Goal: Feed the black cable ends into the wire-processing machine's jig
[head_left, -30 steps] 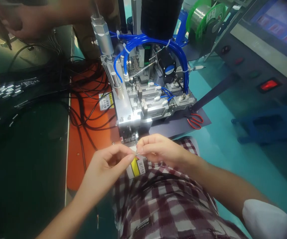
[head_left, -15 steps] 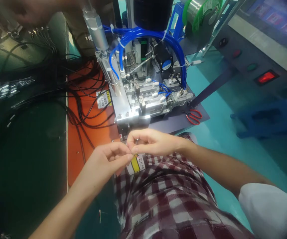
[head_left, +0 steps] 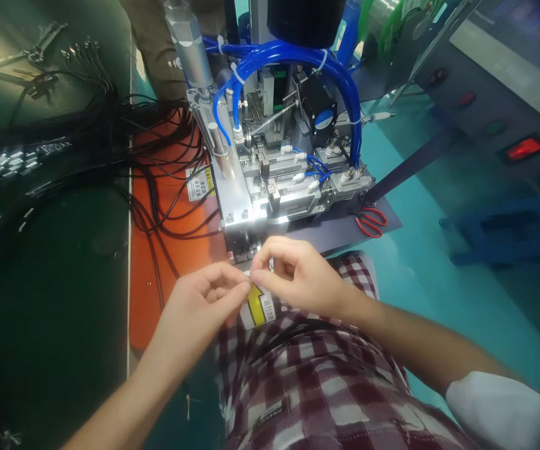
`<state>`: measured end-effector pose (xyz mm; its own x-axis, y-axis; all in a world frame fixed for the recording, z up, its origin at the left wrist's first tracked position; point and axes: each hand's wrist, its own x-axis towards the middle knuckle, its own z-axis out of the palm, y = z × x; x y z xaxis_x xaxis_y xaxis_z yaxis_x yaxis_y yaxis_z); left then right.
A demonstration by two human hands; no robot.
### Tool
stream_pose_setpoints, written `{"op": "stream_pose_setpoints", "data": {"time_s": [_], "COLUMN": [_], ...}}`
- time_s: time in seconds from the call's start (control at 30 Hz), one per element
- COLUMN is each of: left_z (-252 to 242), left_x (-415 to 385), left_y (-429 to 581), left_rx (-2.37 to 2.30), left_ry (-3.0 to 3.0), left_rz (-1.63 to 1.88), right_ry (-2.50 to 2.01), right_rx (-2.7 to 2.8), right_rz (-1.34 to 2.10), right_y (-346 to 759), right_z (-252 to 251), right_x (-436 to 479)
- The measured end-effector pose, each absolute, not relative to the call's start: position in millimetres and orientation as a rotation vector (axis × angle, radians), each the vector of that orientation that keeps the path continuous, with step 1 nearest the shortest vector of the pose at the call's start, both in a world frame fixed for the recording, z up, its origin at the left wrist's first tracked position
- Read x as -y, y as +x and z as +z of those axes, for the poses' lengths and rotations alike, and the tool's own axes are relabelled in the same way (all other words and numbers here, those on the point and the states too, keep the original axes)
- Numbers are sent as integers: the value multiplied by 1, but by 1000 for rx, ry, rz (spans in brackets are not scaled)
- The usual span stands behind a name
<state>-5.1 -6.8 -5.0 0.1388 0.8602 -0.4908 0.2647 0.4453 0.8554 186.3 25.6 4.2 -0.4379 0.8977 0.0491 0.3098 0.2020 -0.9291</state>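
My left hand (head_left: 204,300) and my right hand (head_left: 293,272) meet fingertip to fingertip in front of the machine (head_left: 270,162). Thumb and index finger are pinched together on each hand. Whatever lies between the fingertips is too small to make out. Just beneath them is a white label with a yellow arrow (head_left: 255,309), partly covered by my left fingers. The machine's metal front end (head_left: 244,222) stands right beyond my hands, with blue air hoses (head_left: 293,50) arching above it.
Black cables (head_left: 157,206) run over the orange board (head_left: 152,312) and onto the dark green surface (head_left: 49,312) at left. Red-handled snips (head_left: 370,222) lie on the machine's base plate at right. A control box (head_left: 499,106) with a lit red switch stands at upper right. Someone's brown-clothed body (head_left: 157,56) is behind the board.
My right hand has turned a little, its wrist dropping lower, while both hands stay pinched together. The view has shifted slightly. The other person's blurred hand at upper left has gone from view.
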Motion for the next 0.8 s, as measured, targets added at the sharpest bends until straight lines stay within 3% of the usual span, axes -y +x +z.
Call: {"op": "stream_pose_setpoints", "data": {"time_s": [0.17,0.23,0.5,0.8], "left_z": [-5,-5,-6,-3], "left_x": [6,5,7,6], "left_y": [-4,-4,-5,0], "left_rx": [-1392,-1383,-1398,-1425], "left_ry": [1106,1111,1032,1135], "left_rz": [600,605,616,616], "right_ry": [-813,-734,-1028,-981], "right_rx": [2336,2347,1949,2182], "right_rz": [382,213,706,460], "right_y": [189,189,190,186], "right_z": [-4,-11,-21,-8], "right_x": [-24,-21,-15,-17]}}
